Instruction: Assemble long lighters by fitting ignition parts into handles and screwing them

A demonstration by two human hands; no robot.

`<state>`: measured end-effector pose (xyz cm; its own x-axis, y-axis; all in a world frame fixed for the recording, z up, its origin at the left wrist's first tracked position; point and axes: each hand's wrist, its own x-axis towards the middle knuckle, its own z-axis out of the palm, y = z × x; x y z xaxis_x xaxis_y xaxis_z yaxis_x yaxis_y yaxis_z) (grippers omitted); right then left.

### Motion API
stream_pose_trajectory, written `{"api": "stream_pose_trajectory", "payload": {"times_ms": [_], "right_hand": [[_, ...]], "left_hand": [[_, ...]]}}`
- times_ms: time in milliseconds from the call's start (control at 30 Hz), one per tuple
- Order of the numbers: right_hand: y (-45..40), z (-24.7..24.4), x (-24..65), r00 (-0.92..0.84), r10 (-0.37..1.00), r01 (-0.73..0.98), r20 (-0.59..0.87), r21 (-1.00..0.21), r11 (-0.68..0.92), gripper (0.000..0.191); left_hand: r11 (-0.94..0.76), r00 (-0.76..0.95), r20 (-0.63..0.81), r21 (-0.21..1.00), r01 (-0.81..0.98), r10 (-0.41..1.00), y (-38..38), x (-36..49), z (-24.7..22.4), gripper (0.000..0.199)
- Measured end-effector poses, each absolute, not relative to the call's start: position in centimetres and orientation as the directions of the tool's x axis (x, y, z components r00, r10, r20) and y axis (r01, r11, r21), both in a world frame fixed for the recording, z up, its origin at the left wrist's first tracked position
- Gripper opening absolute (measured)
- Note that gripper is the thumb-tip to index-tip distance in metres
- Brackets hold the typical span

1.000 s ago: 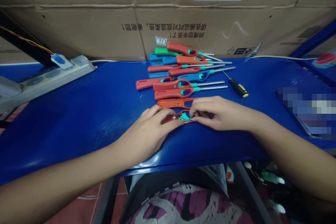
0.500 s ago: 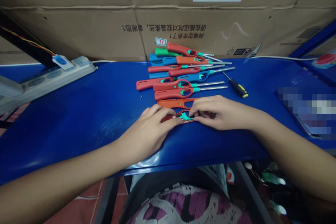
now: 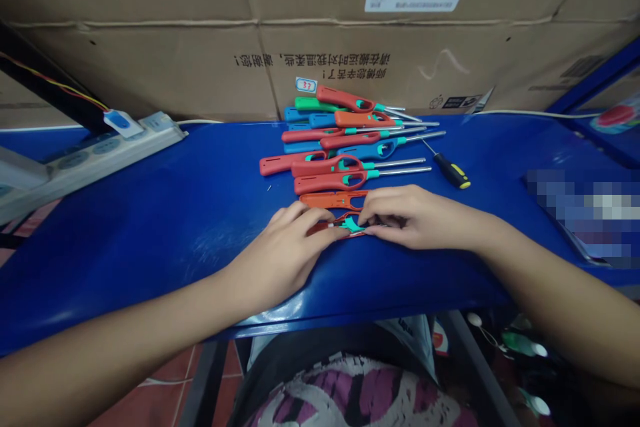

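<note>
An opened red lighter half [image 3: 355,234] lies on the blue table near its front, with a green trigger [image 3: 352,223] showing inside it. My left hand [image 3: 295,240] grips the handle end of this lighter, thumb along its near side. On the other end, my right hand [image 3: 405,217] is closed, fingertips pinching at the part beside the trigger; its far end is hidden by the fingers. Just beyond lies a loose orange half shell [image 3: 327,200], partly covered by my right hand. Behind it are several long-nosed lighters, among them a red one [image 3: 320,183].
A black and yellow screwdriver [image 3: 453,171] lies right of the lighters. A power strip [image 3: 90,155] stands at the left, and a large cardboard box [image 3: 175,73] backs the blue table [image 3: 165,233]. A small metal bit [image 3: 269,188] and a numbered tag [image 3: 306,85] lie nearby.
The view has tilted slightly. My right fingertips have shifted a little at the lighter, and more of the green trigger shows. My left hand stays in place.
</note>
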<state>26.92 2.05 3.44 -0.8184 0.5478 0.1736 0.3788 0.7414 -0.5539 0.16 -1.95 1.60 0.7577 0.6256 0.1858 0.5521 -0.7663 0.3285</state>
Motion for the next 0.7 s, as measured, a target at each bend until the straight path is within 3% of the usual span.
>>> {"api": "stream_pose_trajectory", "payload": {"times_ms": [167, 333, 567, 700], "right_hand": [[3.0, 2.9, 27.5, -0.715, 0.623, 0.447, 0.317, -0.477, 0.757, 0.012], [3.8, 2.4, 28.3, -0.730, 0.661, 0.556, 0.174, -0.412, 0.722, 0.016], [3.6, 2.7, 28.2, -0.750, 0.646, 0.597, 0.144, -0.276, 0.754, 0.014], [3.5, 3.0, 28.1, -0.762, 0.624, 0.594, 0.174, -0.194, 0.780, 0.014]], "left_hand": [[-0.762, 0.746, 0.233, 0.393, 0.514, 0.624, -1.7, 0.1, 1.1, 0.032], [-0.728, 0.695, 0.264, 0.424, 0.538, 0.668, -1.0, -0.6, 2.4, 0.018], [-0.613, 0.662, 0.069, 0.458, 0.643, 0.746, -0.4, -1.7, 4.7, 0.020], [-0.609, 0.684, 0.043, 0.499, 0.616, 0.728, -0.4, -1.7, 4.4, 0.013]]}}
